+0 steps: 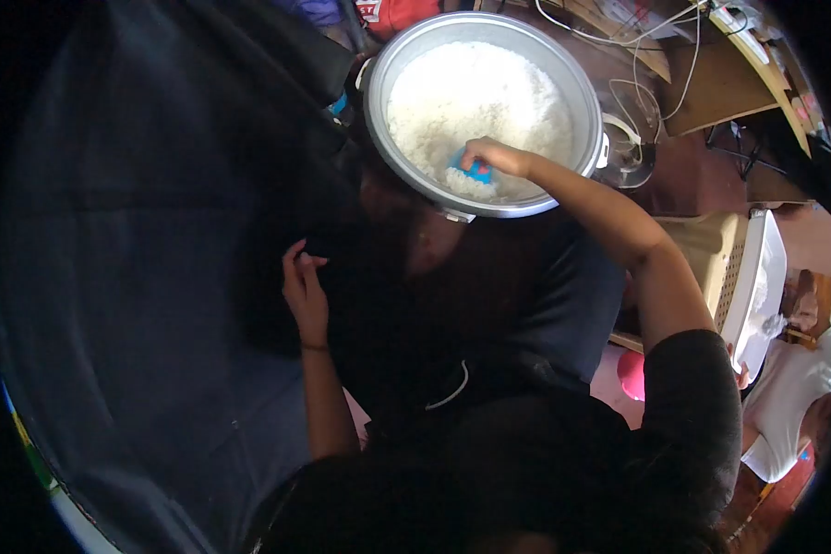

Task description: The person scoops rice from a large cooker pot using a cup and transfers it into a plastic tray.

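A large round pot (589,111) with a grey metal rim holds a lot of white cooked rice (475,88). My right hand (494,155) reaches into its near side, with the fingers closed around a small blue scoop (475,171). The scoop is down in the rice, with grains piled against it; its full shape is partly hidden by the fingers and the rice. To the left and nearer my body, my left hand (307,286) hovers over dark cloth, fingers loosely bent and apart, holding nothing.
Black cloth (157,277) covers the left side. White cables (674,92) run beyond the pot at the upper right. On the right are a beige basket (711,240), a white tray (762,286) and another person in a white shirt (789,397). A pink object (631,374) lies below.
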{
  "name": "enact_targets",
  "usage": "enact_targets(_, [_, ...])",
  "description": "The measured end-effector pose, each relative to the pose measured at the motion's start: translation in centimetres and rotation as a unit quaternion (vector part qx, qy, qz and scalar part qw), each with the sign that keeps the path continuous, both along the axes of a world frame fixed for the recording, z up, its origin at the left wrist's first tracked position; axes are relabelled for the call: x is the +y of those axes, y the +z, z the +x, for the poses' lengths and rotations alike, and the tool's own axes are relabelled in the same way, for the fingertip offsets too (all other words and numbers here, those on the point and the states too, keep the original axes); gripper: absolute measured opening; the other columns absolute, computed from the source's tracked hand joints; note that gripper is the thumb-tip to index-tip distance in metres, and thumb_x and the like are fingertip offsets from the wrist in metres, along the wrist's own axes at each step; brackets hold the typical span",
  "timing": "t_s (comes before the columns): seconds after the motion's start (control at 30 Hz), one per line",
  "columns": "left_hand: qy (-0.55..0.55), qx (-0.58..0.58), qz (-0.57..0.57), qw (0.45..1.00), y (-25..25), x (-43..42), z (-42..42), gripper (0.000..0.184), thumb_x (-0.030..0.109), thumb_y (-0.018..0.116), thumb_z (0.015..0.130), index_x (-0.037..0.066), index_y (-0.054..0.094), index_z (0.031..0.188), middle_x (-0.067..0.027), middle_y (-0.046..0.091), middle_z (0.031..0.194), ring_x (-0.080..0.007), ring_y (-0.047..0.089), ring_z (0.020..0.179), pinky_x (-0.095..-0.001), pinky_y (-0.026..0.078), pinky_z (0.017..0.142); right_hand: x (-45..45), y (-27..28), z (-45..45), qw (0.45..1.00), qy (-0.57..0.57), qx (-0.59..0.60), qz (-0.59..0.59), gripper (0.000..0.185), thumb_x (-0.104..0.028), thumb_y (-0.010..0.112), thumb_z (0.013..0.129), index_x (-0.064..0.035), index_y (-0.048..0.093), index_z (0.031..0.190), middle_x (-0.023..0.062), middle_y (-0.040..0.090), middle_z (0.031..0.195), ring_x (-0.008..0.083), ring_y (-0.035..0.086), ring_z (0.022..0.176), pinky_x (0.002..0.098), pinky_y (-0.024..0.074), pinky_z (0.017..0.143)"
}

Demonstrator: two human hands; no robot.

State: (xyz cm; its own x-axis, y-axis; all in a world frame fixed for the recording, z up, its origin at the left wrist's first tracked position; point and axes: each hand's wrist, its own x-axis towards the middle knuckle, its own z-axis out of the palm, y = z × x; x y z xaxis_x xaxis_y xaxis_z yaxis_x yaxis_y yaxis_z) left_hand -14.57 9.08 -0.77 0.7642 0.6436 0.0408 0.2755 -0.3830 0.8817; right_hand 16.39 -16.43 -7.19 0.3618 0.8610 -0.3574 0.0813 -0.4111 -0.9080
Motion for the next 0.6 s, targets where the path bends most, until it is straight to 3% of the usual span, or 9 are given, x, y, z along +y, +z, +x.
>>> enact_targets(0.13, [-0.016,-0.002,-0.007,1.0,-0.5,-0.2,1.0,0.026,0.018,0.042,0.095,0.004,0.051,0.115,-0.006,0.061,0.078,-0.0124,0.057,0.076,-0.0256,0.042,0.075,-1.0,-0.1,-0.4,0.994,-0.069,0.036,0.075,0.027,-0.026,0.044,0.084,-0.0072,0.062,0.077,0.0044,0.06,0.087,0.0117,0.051,0.076,0.0254,0.0403,0.068])
enact_targets(0.23, [-0.026,-0.003,-0.017,0.999,-0.8,-0.5,1.9,0.025,0.016,0.042,0.095,0.005,0.05,0.116,-0.0054,0.061,0.078,-0.0118,0.057,0.076,-0.0252,0.042,0.073,-1.3,0.1,-0.8,0.935,-0.275,0.192,0.115,0.021,-0.022,0.045,0.082,-0.0065,0.053,0.072,0.0001,0.048,0.067,0.0101,0.044,0.066,0.0232,0.0353,0.063])
enact_targets(0.37, [-0.028,0.014,-0.008,0.999,-0.7,-1.7,2.9,0.025,0.016,0.043,0.095,0.005,0.05,0.116,-0.005,0.061,0.077,-0.0116,0.057,0.073,-0.0247,0.043,0.071,-2.4,-1.7,0.6,0.931,-0.24,0.24,0.136,0.018,-0.02,0.046,0.082,-0.0089,0.051,0.069,-0.0012,0.043,0.066,0.0097,0.039,0.063,0.0236,0.0305,0.061])
enact_targets(0.43, [-0.03,0.024,0.001,0.999,-0.6,-1.9,3.1,0.025,0.016,0.043,0.095,0.006,0.05,0.116,-0.0051,0.062,0.076,-0.0116,0.056,0.071,-0.0245,0.043,0.071,-2.1,-0.1,0.0,0.929,-0.25,0.243,0.123,0.017,-0.018,0.047,0.082,-0.0107,0.048,0.066,-0.0026,0.037,0.062,0.009,0.034,0.061,0.0244,0.028,0.061])
enact_targets(0.6, [-0.043,0.021,0.011,0.999,-0.5,-2.2,3.4,0.025,0.017,0.043,0.095,0.006,0.05,0.116,-0.0058,0.062,0.078,-0.012,0.055,0.071,-0.0246,0.043,0.07,-0.5,0.2,0.1,0.847,-0.447,0.26,0.124,0.012,-0.015,0.053,0.079,-0.0097,0.051,0.068,-0.0028,0.037,0.059,0.0097,0.035,0.061,0.0261,0.0292,0.063])
